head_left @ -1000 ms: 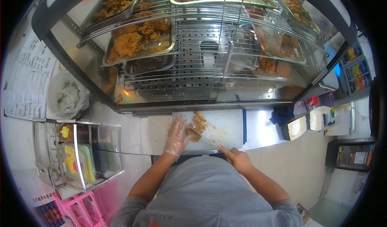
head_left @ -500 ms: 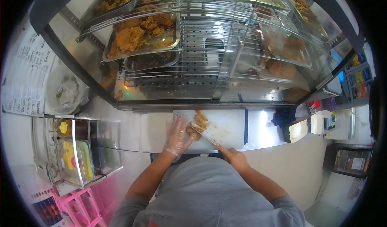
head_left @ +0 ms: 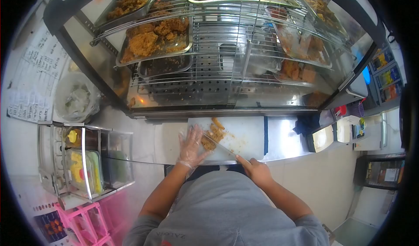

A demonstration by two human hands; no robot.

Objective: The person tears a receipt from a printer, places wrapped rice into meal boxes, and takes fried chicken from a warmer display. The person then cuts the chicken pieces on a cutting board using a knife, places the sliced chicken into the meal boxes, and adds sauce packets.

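Note:
My left hand (head_left: 190, 146), in a clear plastic glove, lies with fingers stretched on the left side of a white cutting board (head_left: 248, 136). Its thumb is close to the near end of the fried chicken (head_left: 208, 143); whether they touch I cannot tell. Golden-brown, the chicken lies in cut strips, with another strip (head_left: 217, 123) farther back on the board. My bare right hand (head_left: 256, 171) is closed around the handle of a knife (head_left: 224, 149). The blade points up and left, its tip end over the chicken. Crumbs are scattered on the board.
A glass display cabinet (head_left: 187, 112) rises behind the board, with trays of fried chicken (head_left: 144, 44) on wire racks. To the left stand a plastic-lined bowl (head_left: 76, 96) and a metal-framed holder (head_left: 97, 176). Dark cloth (head_left: 307, 126) and open boxes (head_left: 321, 140) lie right.
The knife blade has shifted slightly, and the chicken strips by it lie a little differently. My left hand stays nearly in place. The whole view has tilted slightly.

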